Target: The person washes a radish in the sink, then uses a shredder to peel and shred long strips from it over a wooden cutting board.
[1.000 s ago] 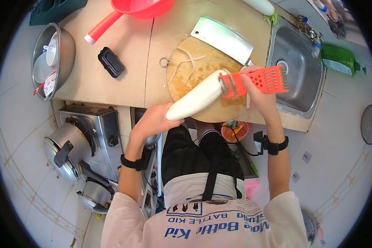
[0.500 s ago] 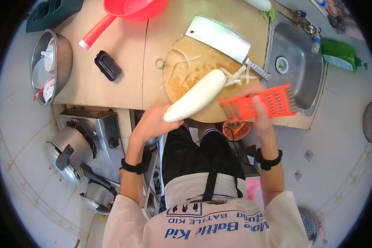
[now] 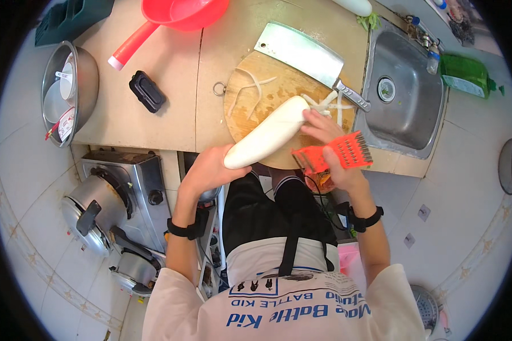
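Observation:
My left hand [image 3: 206,171] is wrapped round the near end of a peeled white radish [image 3: 267,134], which slants over the round wooden cutting board [image 3: 267,67]. In my right hand [image 3: 347,177] is a flat orange-red grater [image 3: 351,149], with the thumb over it. Stretched-out fingers of that hand touch the radish's far end. Pale peel strips [image 3: 257,85] lie on the board, with more beside the radish tip. A cleaver [image 3: 298,54] rests across the board's far edge, its metal handle pointing toward the sink.
To the right is a steel sink [image 3: 407,113], with a green bottle [image 3: 465,74] beyond it. A red dipper [image 3: 185,12], a black case [image 3: 147,91] and a steel basin [image 3: 88,85] of dishes stand on the left. Below them is a gas stove [image 3: 145,196] with pots.
My right hand has moved left with the grater, and its fingers now reach the far end of the radish. The left hand and the radish have barely moved.

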Available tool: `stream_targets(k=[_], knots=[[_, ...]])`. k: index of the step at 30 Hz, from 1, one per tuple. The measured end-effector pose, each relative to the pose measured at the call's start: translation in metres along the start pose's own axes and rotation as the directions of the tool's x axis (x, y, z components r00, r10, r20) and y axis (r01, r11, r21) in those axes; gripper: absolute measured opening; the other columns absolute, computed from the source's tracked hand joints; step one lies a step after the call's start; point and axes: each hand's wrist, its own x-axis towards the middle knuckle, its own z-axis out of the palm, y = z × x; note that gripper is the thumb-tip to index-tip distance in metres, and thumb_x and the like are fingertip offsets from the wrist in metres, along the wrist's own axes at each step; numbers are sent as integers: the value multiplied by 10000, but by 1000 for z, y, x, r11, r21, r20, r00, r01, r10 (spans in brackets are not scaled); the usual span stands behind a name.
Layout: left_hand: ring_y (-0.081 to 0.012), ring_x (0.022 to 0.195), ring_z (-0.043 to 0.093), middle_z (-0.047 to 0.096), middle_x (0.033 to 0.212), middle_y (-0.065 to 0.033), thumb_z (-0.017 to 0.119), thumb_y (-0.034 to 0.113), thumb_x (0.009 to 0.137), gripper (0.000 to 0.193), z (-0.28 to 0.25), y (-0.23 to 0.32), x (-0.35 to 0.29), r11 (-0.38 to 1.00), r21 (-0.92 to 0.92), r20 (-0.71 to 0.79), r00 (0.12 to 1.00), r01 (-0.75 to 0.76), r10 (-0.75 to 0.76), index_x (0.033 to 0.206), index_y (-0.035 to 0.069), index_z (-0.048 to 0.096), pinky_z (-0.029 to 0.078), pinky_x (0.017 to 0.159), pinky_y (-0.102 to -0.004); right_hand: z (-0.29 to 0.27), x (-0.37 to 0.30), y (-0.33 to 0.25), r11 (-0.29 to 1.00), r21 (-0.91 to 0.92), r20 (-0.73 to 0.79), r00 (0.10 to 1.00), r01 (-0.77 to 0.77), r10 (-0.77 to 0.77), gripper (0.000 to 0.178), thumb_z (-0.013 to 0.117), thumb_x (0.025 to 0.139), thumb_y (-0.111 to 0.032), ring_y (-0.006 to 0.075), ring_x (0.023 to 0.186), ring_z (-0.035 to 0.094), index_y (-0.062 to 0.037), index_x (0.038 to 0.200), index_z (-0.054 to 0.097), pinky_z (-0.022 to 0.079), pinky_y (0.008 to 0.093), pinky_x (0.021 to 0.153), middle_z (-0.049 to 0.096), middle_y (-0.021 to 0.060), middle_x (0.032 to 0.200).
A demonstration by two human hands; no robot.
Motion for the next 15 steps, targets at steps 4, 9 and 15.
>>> stream_targets(k=[4, 9, 15], knots=[[-191, 853, 683, 731, 961, -137, 783, 198, 778, 409, -1, 4, 0, 998, -56, 23, 1000, 5, -4, 1108, -17, 674, 524, 824, -326, 2, -16, 17, 982, 73, -33, 983, -176, 179, 542, 329, 1031, -390, 356, 1452, 332, -6, 1324, 574, 230, 477, 1185, 436, 197, 1512], [-147, 867, 649, 721, 973, -107, 778, 193, 796, 417, 0, 7, -2, 988, -154, 49, 999, 4, 4, 1127, -34, 664, 515, 828, -306, 12, -24, 12, 992, -84, -44, 995, -89, 85, 413, 390, 1009, -233, 332, 1387, 398, -19, 1312, 572, 291, 454, 1143, 465, 162, 1485], [-133, 838, 645, 718, 947, -105, 775, 182, 799, 404, 3, 6, -3, 985, -171, 48, 999, -2, 11, 1125, -30, 668, 519, 799, -299, 19, -6, -1, 929, 350, -186, 962, -123, 198, 351, 432, 997, -203, 256, 1293, 477, -14, 1225, 621, 355, 398, 1090, 481, 145, 1450]])
